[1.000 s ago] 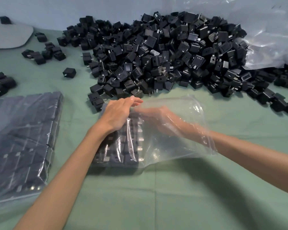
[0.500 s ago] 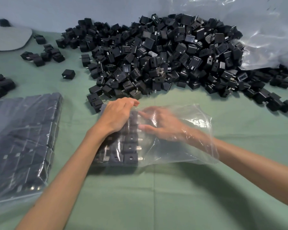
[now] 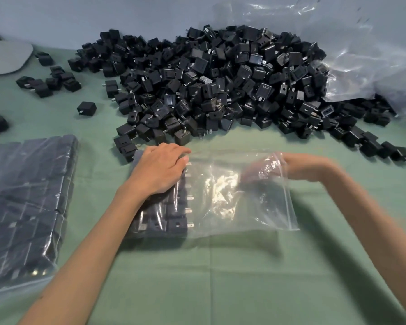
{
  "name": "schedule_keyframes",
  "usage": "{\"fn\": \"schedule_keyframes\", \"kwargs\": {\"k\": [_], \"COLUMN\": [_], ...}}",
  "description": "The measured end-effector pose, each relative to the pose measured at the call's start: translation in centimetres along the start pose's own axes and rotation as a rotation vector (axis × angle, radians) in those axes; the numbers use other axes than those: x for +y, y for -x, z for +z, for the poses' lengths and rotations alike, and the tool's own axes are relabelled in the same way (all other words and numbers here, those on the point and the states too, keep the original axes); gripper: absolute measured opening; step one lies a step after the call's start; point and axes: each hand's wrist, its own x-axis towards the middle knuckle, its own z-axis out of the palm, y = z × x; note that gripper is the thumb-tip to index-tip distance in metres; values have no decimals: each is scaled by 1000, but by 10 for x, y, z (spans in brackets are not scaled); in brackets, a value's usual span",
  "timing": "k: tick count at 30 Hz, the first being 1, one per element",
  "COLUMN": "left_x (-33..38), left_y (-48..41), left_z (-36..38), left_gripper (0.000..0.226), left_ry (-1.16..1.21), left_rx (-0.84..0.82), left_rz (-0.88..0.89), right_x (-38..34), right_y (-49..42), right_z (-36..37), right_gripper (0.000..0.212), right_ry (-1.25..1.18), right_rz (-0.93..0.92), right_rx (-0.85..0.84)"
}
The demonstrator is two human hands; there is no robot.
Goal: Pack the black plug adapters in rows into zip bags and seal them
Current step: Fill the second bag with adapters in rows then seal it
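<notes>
zip bag (image 3: 223, 207) lying left-right, mouth facing right

A grey pad (image 3: 5, 57) lies on the green cloth (image 3: 220, 277).

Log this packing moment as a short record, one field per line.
left hand: flat on the zip bag, over the packed adapters
right hand: inside the bag's open mouth, blurred; grip unclear
packed adapters: in rows at the bag's left end; right part bare
loose pile: black adapters heaped beyond the bag
filled bag: far left on the green cloth
</notes>
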Motion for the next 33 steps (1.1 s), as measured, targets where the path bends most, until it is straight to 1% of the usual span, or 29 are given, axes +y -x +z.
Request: {"fn": "schedule_keyframes", "kwargs": {"k": [1, 2, 3, 4, 5, 6, 7, 8, 9, 10, 12, 15, 18, 20, 21, 22, 23, 25, 26, 27, 28, 29, 31, 32, 33], "left_x": [1, 2, 2, 2, 2, 2, 2, 2, 2, 2, 2, 2, 2, 2, 2, 2, 2, 2, 2, 2, 2, 2, 1, 1, 1], "left_y": [0, 0, 0, 0, 0, 0, 1, 1, 2, 2, 1, 1, 1, 1, 1, 2, 1, 1, 1, 1, 1, 1, 1, 2, 2], "left_z": [0, 0, -1, -1, -2, -2, -2, -2, -2, -2, -3, -3, -2, -2, -2, -3, -3, -4, -4, -4, -5, -6, -8, -9, -9], "left_gripper": [43, 43, 43, 43, 43, 43, 43, 42, 42, 42, 44, 46, 44, 43, 43, 43, 42, 42, 42, 41, 40, 39, 35, 34, 33], "left_ry": [1, 4, 6, 8, 9, 10, 12, 13, 15, 18, 24, 28, 33, 45, 51, 55, 62, 91, 117, 153, 200, 258, 380, 422, 437], "left_rx": [-1, -3, -7, -8, -9, -9, -7, -4, -2, -2, -6, -14, -5, -2, -3, -2, -1, 3, 9, 21, 44, 75, 137, 158, 171], "left_rz": [2, 3, 4, 2, 0, -2, -3, -4, -4, -2, 1, 0, 1, 0, -1, -2, -3, -12, -20, -31, -48, -70, -126, -149, -164], "right_x": [7, 15, 21, 29, 33, 36, 36, 39, 40, 43, 46, 50, 54, 58, 59, 59, 57, 50, 49, 46, 44, 41, 36, 31, 27], "right_y": [9, 10, 7, -2, -14, -28, -39, -50, -58, -64, -70, -68, -55, -40, -30, -19, -8, 14, 20, 24, 26, 26, 24, 24, 26], "right_z": [-17, -33, -47, -59, -66, -69, -68, -65, -61, -60, -57, -57, -53, -47, -42, -36, -30, -15, -8, -1, 6, 12, 20, 21, 20], "right_gripper": [35, 37, 40, 40, 34, 27, 27, 35, 40, 41, 37, 29, 29, 21, 18, 19, 22, 22, 17, 13, 15, 21, 34, 37, 34], "right_ry": [7, -20, -53, -33, 85, 289, 502, 668, 754, 800, 851, 873, 842, 749, 647, 509, 335, -51, -163, -214, -211, -169, -79, -63, -75], "right_rz": [52, 87, 135, 192, 265, 348, 435, 512, 572, 594, 600, 565, 531, 399, 299, 215, 162, 115, 115, 111, 101, 99, 103, 79, 43], "right_rx": [91, 248, 464, 711, 942, 1065, 1079, 1037, 990, 979, 1024, 1066, 1095, 1137, 1141, 1105, 1007, 681, 520, 389, 298, 254, 291, 308, 308]}}
